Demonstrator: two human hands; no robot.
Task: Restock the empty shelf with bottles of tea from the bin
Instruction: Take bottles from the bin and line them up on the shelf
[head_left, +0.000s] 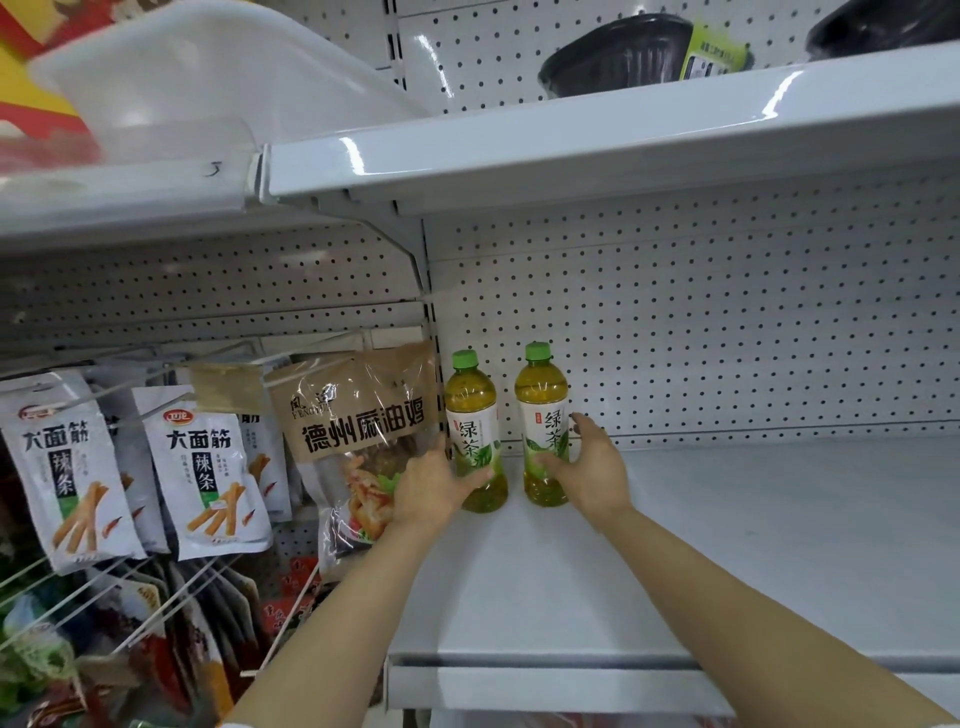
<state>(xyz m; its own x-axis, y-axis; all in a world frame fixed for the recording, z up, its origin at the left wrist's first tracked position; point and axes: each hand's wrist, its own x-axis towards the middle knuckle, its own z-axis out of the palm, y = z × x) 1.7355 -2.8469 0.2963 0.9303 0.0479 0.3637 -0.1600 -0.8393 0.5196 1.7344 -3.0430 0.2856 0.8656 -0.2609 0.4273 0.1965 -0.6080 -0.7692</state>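
Observation, head view. Two bottles of green tea are standing upright at the back left corner of the white shelf (727, 545), close to the pegboard back wall (727, 338). They are standing side by side with a narrow gap showing between them.

The left hand (431, 488) is wrapping around the left bottle (474, 431) at label height: the thumb is lying across the front of the label, and the fingers are passing behind the bottle, out of sight. The grip is closed around the body.

The right hand (587, 467) is holding the right bottle (543, 421) from its right side. The thumb is pressing on the lower label, and the index finger is curling around the right edge higher up. This grip is also closed on the bottle. Both bottle bases are appearing to sit on the shelf surface, though I cannot tell for certain whether full weight is resting there.

Both have green caps, amber liquid and white labels with green characters.

Just left of the left hand, a brown snack bag (358, 415) is hanging from a hook, its edge touching or nearly touching the hand. Further left, white snack packets (205, 467) are hanging in a row. On the upper shelf (571, 150), a black bowl-shaped container (613, 54) is sitting. A translucent plastic bin (208, 78) is showing at top left.
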